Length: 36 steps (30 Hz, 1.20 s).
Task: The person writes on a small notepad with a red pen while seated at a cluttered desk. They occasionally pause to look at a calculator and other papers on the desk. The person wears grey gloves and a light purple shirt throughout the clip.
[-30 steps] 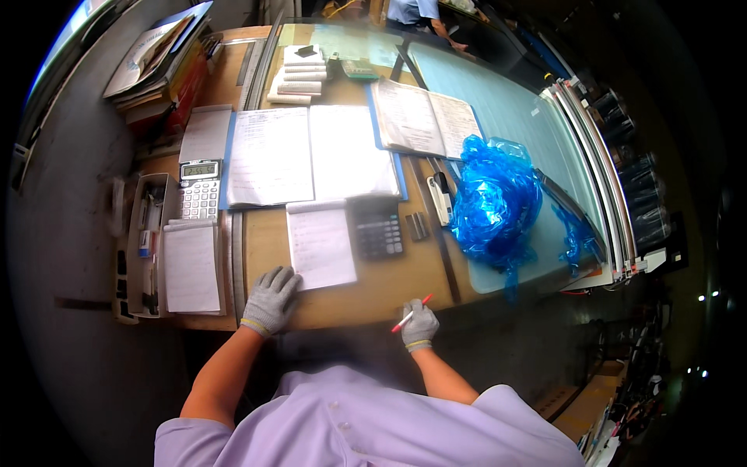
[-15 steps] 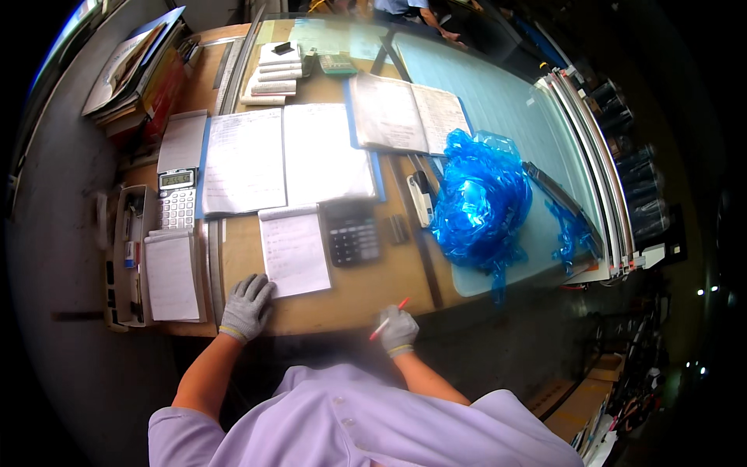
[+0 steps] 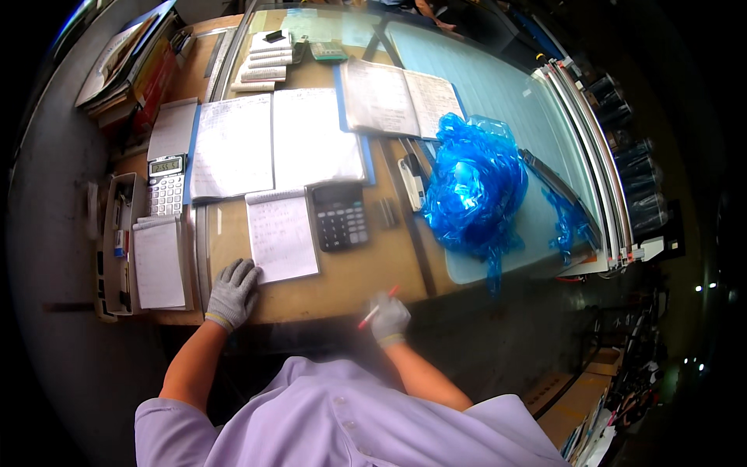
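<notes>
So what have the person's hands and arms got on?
The left hand and right hand each wear a light grey glove that looks knitted, with a yellowish edge at the wrist; the right one is a bit blurry. The forearms are bare. Above them come short, loose, pale purple sleeves.

Crumpled blue plastic (image 3: 475, 187) and stacked folders (image 3: 126, 66)
</notes>
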### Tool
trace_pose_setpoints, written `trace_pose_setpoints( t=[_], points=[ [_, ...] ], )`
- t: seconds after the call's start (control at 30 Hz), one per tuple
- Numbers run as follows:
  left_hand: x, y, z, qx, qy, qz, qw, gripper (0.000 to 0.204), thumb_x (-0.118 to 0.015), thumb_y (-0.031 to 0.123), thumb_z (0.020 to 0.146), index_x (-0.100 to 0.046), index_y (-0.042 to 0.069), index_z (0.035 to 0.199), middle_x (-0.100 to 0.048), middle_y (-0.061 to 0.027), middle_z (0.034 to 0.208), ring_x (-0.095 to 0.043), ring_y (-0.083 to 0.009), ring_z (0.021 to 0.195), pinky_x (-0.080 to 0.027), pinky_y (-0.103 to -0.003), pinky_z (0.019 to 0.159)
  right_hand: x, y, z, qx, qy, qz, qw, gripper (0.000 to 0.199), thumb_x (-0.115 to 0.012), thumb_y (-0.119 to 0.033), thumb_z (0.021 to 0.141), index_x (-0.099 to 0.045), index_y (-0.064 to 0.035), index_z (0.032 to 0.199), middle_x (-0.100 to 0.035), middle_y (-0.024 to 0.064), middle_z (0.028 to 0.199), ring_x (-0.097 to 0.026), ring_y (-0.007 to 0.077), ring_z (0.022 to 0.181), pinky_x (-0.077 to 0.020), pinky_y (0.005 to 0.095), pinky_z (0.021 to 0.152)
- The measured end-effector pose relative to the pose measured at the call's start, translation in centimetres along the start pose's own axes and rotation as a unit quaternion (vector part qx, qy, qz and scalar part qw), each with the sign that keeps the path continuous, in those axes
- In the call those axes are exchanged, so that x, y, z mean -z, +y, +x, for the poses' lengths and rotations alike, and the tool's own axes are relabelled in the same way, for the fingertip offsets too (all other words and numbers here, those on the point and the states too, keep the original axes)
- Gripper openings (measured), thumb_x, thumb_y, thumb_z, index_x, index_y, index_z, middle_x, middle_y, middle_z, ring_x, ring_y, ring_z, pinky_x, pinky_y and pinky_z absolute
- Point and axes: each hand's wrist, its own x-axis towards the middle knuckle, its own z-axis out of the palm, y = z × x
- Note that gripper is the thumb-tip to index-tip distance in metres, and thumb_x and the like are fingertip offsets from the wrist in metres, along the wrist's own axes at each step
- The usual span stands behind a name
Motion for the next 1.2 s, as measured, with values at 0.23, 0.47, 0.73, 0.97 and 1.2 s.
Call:
trace_pose_setpoints(
  t=[0.23,0.47,0.73,0.97,1.2],
  points=[
    [0.2,0.1,-0.1,-0.009,0.011,-0.001,1.000,0.055,-0.069,0.016,0.082,-0.057,0.009,0.135,-0.055,-0.0162,0.140,-0.050,-0.0396,0.131,-0.040,-0.052,0.109,0.2,-0.3,0.1,0.011,0.018,0.006,1.000,0.011,-0.070,-0.026,0.086,-0.063,-0.0173,0.088,-0.057,0.0101,0.067,-0.061,0.0344,0.064,-0.0467,0.0501,0.055],
    [-0.4,-0.4,-0.5,-0.022,0.032,0.004,0.999,0.054,-0.069,0.017,0.083,-0.057,0.008,0.135,-0.055,-0.0166,0.140,-0.050,-0.0398,0.130,-0.040,-0.052,0.109,-0.2,-0.3,0.0,0.003,0.028,0.019,0.999,0.011,-0.071,-0.027,0.087,-0.064,-0.0181,0.089,-0.059,0.0103,0.068,-0.063,0.0345,0.065,-0.0476,0.0499,0.056],
    [-0.6,-0.4,-0.7,-0.017,0.035,-0.007,0.999,0.054,-0.068,0.018,0.084,-0.057,0.008,0.136,-0.055,-0.0170,0.141,-0.050,-0.0399,0.131,-0.039,-0.053,0.110,0.2,-0.6,0.2,-0.001,0.024,0.019,1.000,0.011,-0.071,-0.027,0.086,-0.064,-0.0179,0.089,-0.061,0.0104,0.069,-0.064,0.0356,0.067,-0.0487,0.0503,0.059],
    [-0.4,-0.5,-0.9,-0.019,0.037,0.000,0.999,0.054,-0.068,0.018,0.084,-0.056,0.008,0.136,-0.055,-0.0167,0.139,-0.050,-0.0399,0.131,-0.039,-0.053,0.110,0.8,-0.8,0.4,-0.012,0.002,0.005,1.000,0.013,-0.072,-0.026,0.086,-0.063,-0.0169,0.091,-0.063,0.0111,0.071,-0.065,0.0360,0.070,-0.0494,0.0512,0.060],
    [-0.5,-0.6,-1.2,-0.029,0.059,-0.015,0.998,0.047,-0.066,0.020,0.087,-0.058,0.007,0.132,-0.056,-0.0162,0.137,-0.052,-0.0393,0.129,-0.042,-0.052,0.107,0.6,-1.2,0.3,-0.012,0.026,0.006,1.000,0.014,-0.071,-0.027,0.089,-0.062,-0.0157,0.092,-0.063,0.0117,0.071,-0.065,0.0363,0.070,-0.0497,0.0510,0.060]
  ],
)
